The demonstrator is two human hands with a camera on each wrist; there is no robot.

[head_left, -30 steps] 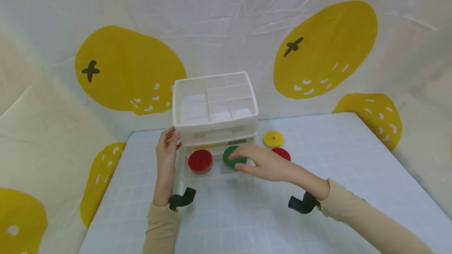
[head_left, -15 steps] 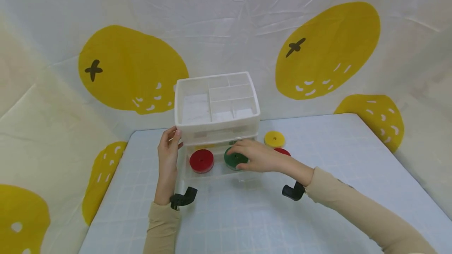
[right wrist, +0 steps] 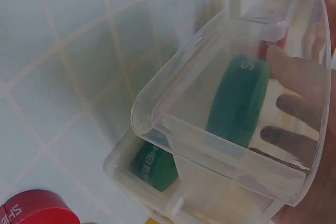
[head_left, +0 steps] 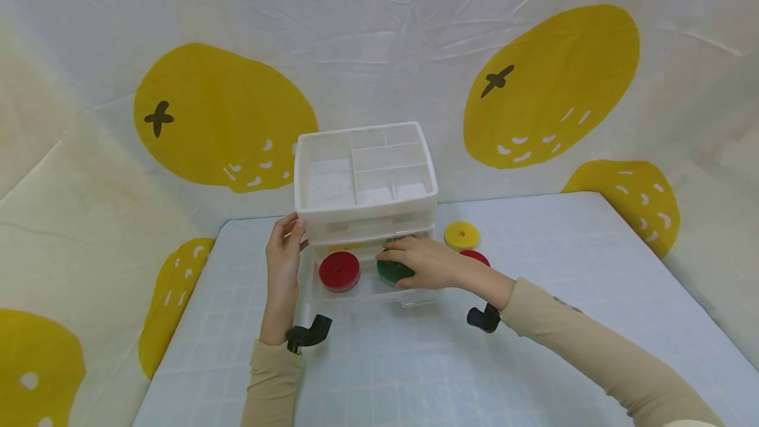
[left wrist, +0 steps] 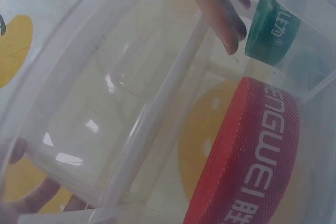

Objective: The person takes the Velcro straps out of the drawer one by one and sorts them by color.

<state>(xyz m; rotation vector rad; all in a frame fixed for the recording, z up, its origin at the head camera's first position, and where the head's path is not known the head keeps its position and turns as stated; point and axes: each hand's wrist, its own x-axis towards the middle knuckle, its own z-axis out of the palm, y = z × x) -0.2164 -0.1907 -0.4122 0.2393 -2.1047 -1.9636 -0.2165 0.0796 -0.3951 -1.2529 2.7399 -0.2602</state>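
My right hand (head_left: 428,263) reaches over a green roll of tape (head_left: 393,273) in the pulled-out clear drawer (head_left: 367,296). Its fingers spread over the far side, with the thumb towards the near side. In the left wrist view a small gap shows between a fingertip (left wrist: 231,43) and the green roll (left wrist: 272,30). A red roll of woven tape (head_left: 339,271) lies to the left in this drawer. My left hand (head_left: 283,252) rests against the left front corner of the white drawer box (head_left: 365,216), thumb at the front. Its fingertips are partly hidden.
A yellow roll (head_left: 461,235) and a red roll (head_left: 476,257), partly covered by my right wrist, lie right of the box. Another green roll (right wrist: 153,165) shows lower down in the right wrist view. The box's top tray (head_left: 325,180) has dividers. A patterned cloth hangs behind.
My right hand has moved forward and lower over the green roll, its forearm shifting left. The left hand has stayed at the box corner, and the rolls keep their places.
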